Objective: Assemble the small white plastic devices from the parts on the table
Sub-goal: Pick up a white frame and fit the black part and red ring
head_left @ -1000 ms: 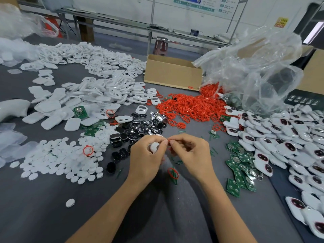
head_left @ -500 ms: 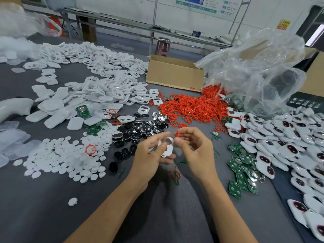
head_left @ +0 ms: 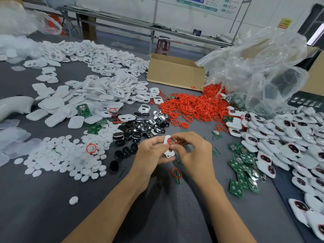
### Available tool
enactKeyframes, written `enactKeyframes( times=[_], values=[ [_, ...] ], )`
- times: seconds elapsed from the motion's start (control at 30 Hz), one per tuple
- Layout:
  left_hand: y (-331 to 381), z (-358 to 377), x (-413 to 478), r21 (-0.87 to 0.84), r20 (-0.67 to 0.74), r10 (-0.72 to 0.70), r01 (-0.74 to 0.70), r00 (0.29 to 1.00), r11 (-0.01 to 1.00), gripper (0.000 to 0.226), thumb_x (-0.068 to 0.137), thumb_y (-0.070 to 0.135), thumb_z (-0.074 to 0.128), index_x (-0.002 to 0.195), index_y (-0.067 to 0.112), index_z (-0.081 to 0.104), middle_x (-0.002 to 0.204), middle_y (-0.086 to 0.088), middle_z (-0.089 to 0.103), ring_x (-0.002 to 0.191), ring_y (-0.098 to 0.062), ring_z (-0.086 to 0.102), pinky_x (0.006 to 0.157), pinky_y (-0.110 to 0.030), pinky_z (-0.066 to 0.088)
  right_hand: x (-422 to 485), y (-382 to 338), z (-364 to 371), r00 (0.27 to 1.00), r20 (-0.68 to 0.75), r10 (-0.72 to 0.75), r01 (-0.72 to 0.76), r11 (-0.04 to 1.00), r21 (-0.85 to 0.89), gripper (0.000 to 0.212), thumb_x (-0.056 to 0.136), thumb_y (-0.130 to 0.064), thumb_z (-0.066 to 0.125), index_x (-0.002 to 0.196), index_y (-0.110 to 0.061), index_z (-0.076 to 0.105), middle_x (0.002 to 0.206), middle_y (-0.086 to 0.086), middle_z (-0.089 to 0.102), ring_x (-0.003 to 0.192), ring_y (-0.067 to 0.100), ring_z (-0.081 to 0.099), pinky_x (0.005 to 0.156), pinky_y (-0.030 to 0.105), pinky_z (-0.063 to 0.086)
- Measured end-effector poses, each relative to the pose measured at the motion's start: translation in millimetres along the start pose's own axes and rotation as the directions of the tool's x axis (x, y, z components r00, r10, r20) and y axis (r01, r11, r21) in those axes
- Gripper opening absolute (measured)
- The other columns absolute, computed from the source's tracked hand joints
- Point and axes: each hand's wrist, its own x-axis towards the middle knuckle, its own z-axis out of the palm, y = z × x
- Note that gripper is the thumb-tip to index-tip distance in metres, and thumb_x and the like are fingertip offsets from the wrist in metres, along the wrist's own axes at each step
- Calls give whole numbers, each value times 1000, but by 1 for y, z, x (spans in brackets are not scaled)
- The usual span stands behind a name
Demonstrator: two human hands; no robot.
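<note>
1. Work centres just above the grey table [head_left: 43, 207]: the left hand [head_left: 150, 152] grips a white shell [head_left: 169, 153], fingers curled round it, while the right hand [head_left: 194, 153] pinches a red ring [head_left: 168, 141] at its upper opening
2. Judged risk: the thin ring twists or springs loose if pressed in unevenly
3. Loose parts [head_left: 105, 88] heap the table; cardboard box [head_left: 175, 72], metal benches [head_left: 122, 20] behind

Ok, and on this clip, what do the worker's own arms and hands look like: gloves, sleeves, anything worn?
Both are bare. The left hand and the right hand wear no gloves, and no ring shows on the fingers in view. The forearms are uncovered down to the bottom edge of the picture, with no sleeve, watch, bracelet or wrist strap in view.
</note>
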Motion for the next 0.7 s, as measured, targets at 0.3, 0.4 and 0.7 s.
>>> enactKeyframes(
  times=[0.3,0.4,0.7],
  values=[
    [1,-1,-1,-45,-24,27,-28,999,999,13,95,9,57,99,4,68,88,-15,74,78,-19,72,67,-30,60,-1,-3,2,997,-9,80,-78,985,156,31,65,12,76,84,-13,76,87,1,68,74,6,64,72,22,52],
    [4,-3,-2,-77,14,5,-4,1000,997,12,93,9,57,96,2,67,78,-13,73,66,-16,70,65,-32,61,0,-4,1,984,30,174,-175,937,301,34,65,9,78,84,-18,75,89,-1,69,80,11,66,75,30,53],
    [7,-6,-3,-103,50,-12,17,999,995,15,74,17,67,81,4,69,71,-14,70,62,-19,69,55,-29,59,-1,-3,0,947,140,288,-316,774,549,33,63,18,73,89,-2,73,88,7,70,79,11,68,76,21,52]
  ],
)
